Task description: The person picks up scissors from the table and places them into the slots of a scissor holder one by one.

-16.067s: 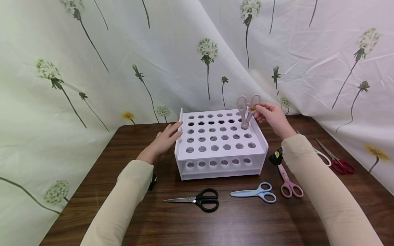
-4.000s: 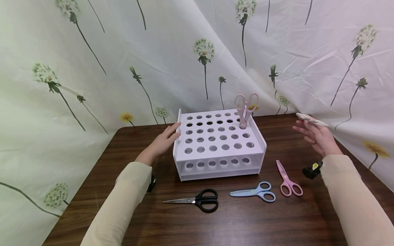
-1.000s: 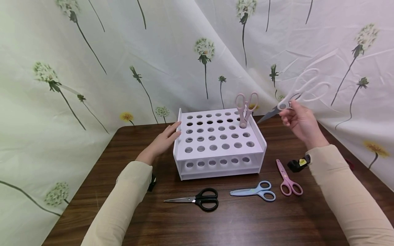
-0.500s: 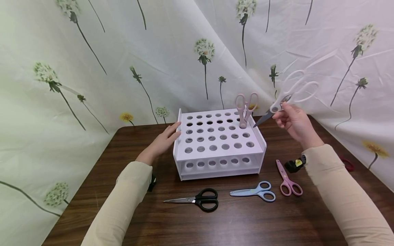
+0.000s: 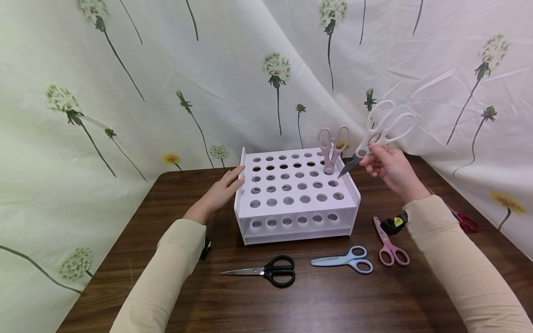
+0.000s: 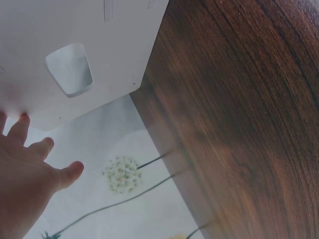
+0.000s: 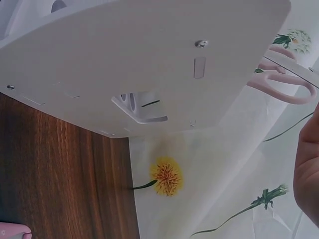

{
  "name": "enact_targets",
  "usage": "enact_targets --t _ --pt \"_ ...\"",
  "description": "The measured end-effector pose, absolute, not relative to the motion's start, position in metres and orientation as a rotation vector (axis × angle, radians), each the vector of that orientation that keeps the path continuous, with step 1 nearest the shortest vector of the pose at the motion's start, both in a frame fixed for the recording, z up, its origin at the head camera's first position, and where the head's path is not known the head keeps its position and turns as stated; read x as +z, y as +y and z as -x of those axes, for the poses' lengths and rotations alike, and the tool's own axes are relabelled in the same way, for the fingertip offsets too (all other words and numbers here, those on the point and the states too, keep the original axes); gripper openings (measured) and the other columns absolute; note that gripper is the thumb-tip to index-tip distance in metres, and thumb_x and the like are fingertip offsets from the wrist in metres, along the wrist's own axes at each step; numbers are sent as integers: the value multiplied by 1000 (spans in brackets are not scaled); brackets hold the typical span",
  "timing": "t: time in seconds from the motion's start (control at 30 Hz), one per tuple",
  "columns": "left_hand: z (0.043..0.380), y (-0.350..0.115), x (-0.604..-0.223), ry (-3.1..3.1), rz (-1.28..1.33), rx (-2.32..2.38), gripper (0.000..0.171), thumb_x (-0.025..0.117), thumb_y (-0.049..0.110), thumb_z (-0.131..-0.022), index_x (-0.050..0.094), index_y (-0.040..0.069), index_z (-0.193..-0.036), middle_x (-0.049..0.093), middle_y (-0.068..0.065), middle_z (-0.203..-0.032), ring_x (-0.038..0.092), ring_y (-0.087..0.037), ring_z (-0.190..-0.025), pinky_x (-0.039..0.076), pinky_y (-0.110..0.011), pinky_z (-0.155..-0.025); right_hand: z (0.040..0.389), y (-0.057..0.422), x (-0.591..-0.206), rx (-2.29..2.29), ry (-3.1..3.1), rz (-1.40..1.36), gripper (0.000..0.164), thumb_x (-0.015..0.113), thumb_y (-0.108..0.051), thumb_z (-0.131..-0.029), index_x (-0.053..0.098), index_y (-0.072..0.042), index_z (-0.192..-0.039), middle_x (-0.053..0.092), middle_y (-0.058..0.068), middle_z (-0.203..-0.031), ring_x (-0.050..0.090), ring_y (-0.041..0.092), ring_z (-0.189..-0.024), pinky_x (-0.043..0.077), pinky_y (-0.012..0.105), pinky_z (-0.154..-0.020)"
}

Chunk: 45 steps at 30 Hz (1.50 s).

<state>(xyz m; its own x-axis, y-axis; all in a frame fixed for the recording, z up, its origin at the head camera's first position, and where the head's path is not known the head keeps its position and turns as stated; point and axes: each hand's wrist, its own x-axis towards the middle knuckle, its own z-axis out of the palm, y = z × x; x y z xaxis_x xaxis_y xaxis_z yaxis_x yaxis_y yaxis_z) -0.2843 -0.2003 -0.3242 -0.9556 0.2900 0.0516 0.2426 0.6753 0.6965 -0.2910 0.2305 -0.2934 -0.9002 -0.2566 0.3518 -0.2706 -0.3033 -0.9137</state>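
Observation:
A white rack with rows of round holes stands on the table. My left hand rests its fingertips against the rack's left side, fingers loosely extended; in the left wrist view the hand touches the side panel. My right hand pinches white-handled scissors near the pivot. Their dark blades slant down left, the tip close over a hole at the rack's right edge. Pale pink scissors stand handles-up in a hole just behind. The right wrist view shows part of the right hand beside the rack's side panel.
Black scissors and light blue scissors lie in front of the rack. Pink scissors lie to its right, partly under the wrist camera. Red-handled scissors lie farther right, partly behind the sleeve. A flowered cloth hangs behind the table.
My right hand has picked up the white scissors at the far right, turned them blades-down and carried them left to the rack. Earlier it let go of the pale pink scissors. The left hand stays put.

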Motion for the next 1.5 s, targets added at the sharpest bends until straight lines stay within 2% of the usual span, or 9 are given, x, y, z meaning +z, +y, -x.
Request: enact_targets --t 0.77,1.1,1.3,1.5 --pt "284 -199 -323 2824 -444 1157 57 34 50 -96 20 30 -148 12 1 -152 -2 -21 -138 11 -54 -105 296 222 -300 2239 -2175 -559 31 53 -28 -95 65 -3 -82 65 1 -68 50 10 -54 38 20 -47" --pt "285 -199 -324 2817 -429 1153 58 34 53 -95 20 33 -148 11 1 -152 -1 -21 -138 11 -55 -104 300 220 -301 2045 -2317 -525 31 56 -28 -93 66 -5 -74 64 5 -67 48 10 -52 37 22 -46" --pt "286 -199 -325 2817 -429 1153 56 35 50 -96 20 33 -147 11 2 -152 -2 -21 -138 11 -55 -105 301 218 -301 1997 -2361 -486 32 56 -29 -93 64 -2 -78 63 2 -66 48 11 -53 38 23 -47" --pt "287 -199 -325 2822 -426 1151 57 35 51 -96 19 33 -147 11 1 -152 -1 -21 -138 11 -56 -104 301 217 -301 1972 -2381 -489 31 56 -30 -93 64 -7 -74 62 -1 -65 47 9 -53 38 22 -48"
